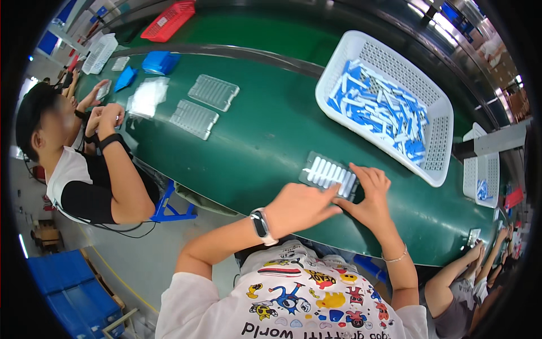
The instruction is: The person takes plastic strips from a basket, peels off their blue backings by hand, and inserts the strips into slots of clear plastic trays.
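Note:
A clear plastic tray [311, 177] lies on the green table in front of me, with a row of white sticks [326, 169] in its slots. My right hand [370, 198] grips the tray's right end, thumb on the near side and fingers on the far side. My left hand [299, 208] reaches over the near edge, its index finger stretched onto the sticks and its thumb apart. Nothing shows held in the left hand; its other fingers are partly hidden. Beyond the tray, a white perforated basket [389, 150] holds many blue and white sticks [378, 107].
Two clear trays [213, 92] [193, 118] lie to the left, near a stack of clear sheets [148, 97] and blue packets [160, 62]. A red basket [168, 21] stands farther back. A co-worker [84, 164] sits at left; other people's arms [463, 265] reach in at right.

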A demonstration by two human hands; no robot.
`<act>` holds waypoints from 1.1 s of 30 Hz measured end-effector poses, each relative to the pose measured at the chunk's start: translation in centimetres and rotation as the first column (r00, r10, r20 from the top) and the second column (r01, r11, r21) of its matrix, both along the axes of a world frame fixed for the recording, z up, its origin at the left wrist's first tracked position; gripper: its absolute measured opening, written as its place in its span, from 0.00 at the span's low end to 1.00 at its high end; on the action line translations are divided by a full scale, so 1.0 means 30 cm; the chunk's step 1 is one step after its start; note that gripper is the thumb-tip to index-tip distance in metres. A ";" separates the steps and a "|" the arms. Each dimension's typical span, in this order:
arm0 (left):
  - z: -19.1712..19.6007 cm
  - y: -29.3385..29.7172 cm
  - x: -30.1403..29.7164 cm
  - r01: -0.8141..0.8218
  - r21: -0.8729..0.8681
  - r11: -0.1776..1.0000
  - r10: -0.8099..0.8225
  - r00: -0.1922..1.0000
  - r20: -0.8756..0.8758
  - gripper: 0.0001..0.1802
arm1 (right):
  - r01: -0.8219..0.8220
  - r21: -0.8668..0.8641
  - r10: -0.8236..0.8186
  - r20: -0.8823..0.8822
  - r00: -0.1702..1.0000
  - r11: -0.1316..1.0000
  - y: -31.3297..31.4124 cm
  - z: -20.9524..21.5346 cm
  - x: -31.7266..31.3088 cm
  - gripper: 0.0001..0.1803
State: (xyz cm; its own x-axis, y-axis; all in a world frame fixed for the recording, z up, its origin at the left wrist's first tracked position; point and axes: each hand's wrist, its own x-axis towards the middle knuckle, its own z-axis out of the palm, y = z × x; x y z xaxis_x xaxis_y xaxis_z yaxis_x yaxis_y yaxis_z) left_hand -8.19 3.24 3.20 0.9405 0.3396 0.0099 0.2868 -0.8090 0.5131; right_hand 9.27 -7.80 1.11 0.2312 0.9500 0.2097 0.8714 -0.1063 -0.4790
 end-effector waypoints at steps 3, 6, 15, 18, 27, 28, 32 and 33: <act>-0.029 0.149 -0.132 -0.421 0.024 0.907 0.418 0.905 0.076 0.24 | -0.043 0.066 0.047 -0.051 0.998 0.997 0.162 -0.031 -0.067 0.39; -0.058 0.423 -0.256 -0.694 0.233 0.681 0.615 0.715 0.333 0.19 | -0.074 0.141 0.079 -0.031 0.996 0.987 0.313 -0.045 -0.112 0.37; -0.117 0.928 -0.400 -0.783 0.355 0.511 0.789 0.590 0.168 0.31 | 0.108 0.340 -0.102 -0.036 0.994 0.934 0.658 -0.125 -0.200 0.34; -0.151 0.856 -0.432 -0.774 0.324 0.544 0.755 0.620 0.213 0.28 | 0.153 0.314 -0.133 -0.086 0.987 0.937 0.729 -0.130 -0.225 0.35; -0.135 0.332 -0.266 -0.852 0.048 0.520 0.815 0.513 0.271 0.18 | -0.437 0.068 0.415 0.214 0.884 0.897 0.503 -0.112 -0.342 0.38; -0.148 0.277 -0.249 -0.837 -0.049 0.545 0.802 0.504 0.320 0.15 | -0.430 0.047 0.415 0.179 0.892 0.902 0.453 -0.101 -0.329 0.37; -0.171 0.090 -0.132 -0.568 -0.610 0.552 0.834 0.371 0.409 0.05 | -0.363 -0.107 0.378 0.206 0.903 0.926 0.258 -0.037 -0.190 0.35; -0.193 0.045 -0.091 -0.477 -0.707 0.522 0.852 0.327 0.409 0.04 | -0.341 -0.108 0.356 0.206 0.911 0.934 0.202 -0.015 -0.160 0.35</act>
State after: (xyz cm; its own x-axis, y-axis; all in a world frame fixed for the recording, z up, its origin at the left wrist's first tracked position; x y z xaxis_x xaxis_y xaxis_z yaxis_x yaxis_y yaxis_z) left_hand -10.93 4.59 -2.59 0.1370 0.9791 0.1500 0.0610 -0.1595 0.9853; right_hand 4.48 -1.74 0.66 -0.1618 0.9755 0.1493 0.9410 0.1981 -0.2745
